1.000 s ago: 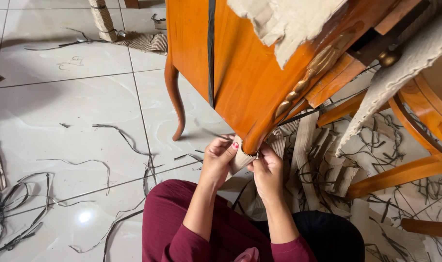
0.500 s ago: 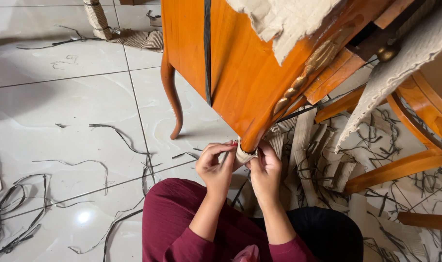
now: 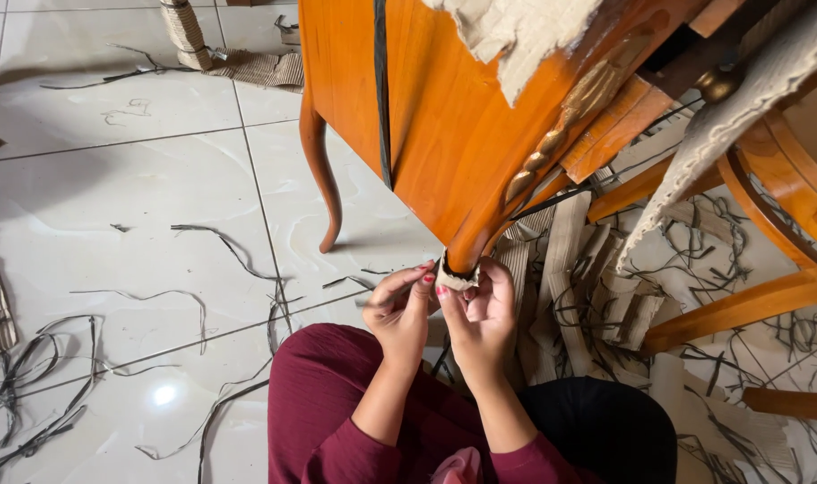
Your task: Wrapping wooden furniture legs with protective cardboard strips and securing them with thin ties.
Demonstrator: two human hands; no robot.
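Since the earlier frame both hands have drawn closer under the foot of the orange wooden cabinet (image 3: 444, 116), and the scrap of cardboard wrapping (image 3: 455, 280) has shrunk from a loose flap to a small collar round the tip of the front leg (image 3: 466, 246). The left hand (image 3: 399, 305) sits at about eight o'clock from that leg tip, fingers curled and partly closed, its fingertips touching the cardboard's edge. The right hand (image 3: 482, 309), at about five o'clock from the tip, is pinched on the same scrap between thumb and forefinger; how firmly it grips cannot be told.

The cardboard looks light, soft and easily torn, so it probably comes away in pieces rather than whole; the best hold seems to be the free ragged edge just below the leg. The cabinet itself looks heavy and stiff, with a glossy finish that could scratch.

At ten o'clock from the hands stands the cabinet's rear curved leg (image 3: 323, 179). Black strapping strips (image 3: 229, 251) lie scattered over the white tiled floor (image 3: 112, 179), and torn corrugated sheets (image 3: 570, 269) are heaped at three o'clock.
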